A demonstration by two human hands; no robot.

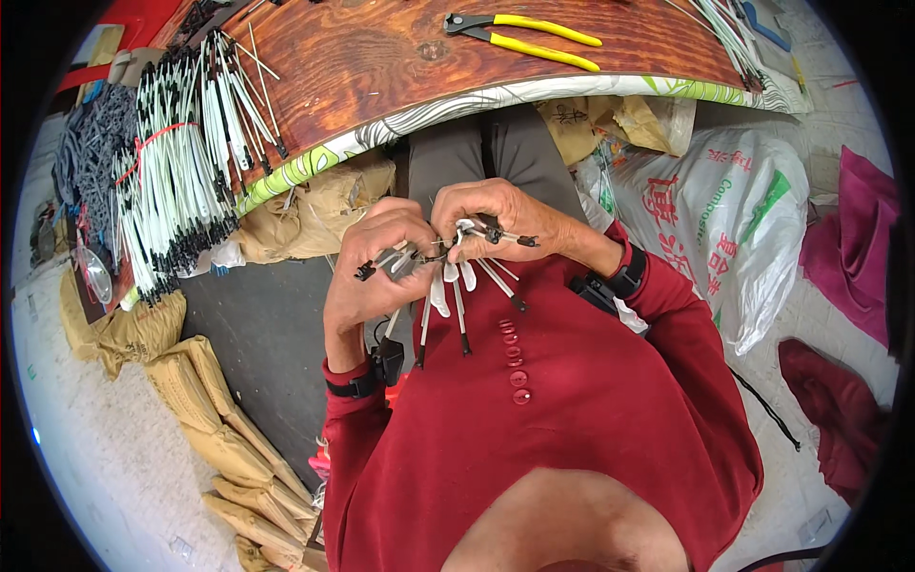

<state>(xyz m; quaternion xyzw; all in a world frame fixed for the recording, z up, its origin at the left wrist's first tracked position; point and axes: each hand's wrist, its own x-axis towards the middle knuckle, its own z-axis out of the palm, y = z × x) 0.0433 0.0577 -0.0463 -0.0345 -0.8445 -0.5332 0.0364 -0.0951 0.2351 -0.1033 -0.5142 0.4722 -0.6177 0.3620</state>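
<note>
My left hand (376, 257) and my right hand (500, 214) meet close together above my lap. Both are closed around a loose bunch of thin white rods with black tips (461, 315). Some rods fan downward toward my chest, and others stick out sideways past the fingers of each hand. Small white flat pieces (439, 294) hang among them. At the fingertips a thin dark strand seems to run between the hands, but the fingers hide most of it.
Yellow-handled end nippers (519, 38) lie on the wooden tabletop (372, 71). A large pile of white rods with black ends (172, 162) sits at the left, beside dark grey pieces (91, 143). Brown paper sacks (219, 419) and a white plastic bag (705, 219) flank my legs.
</note>
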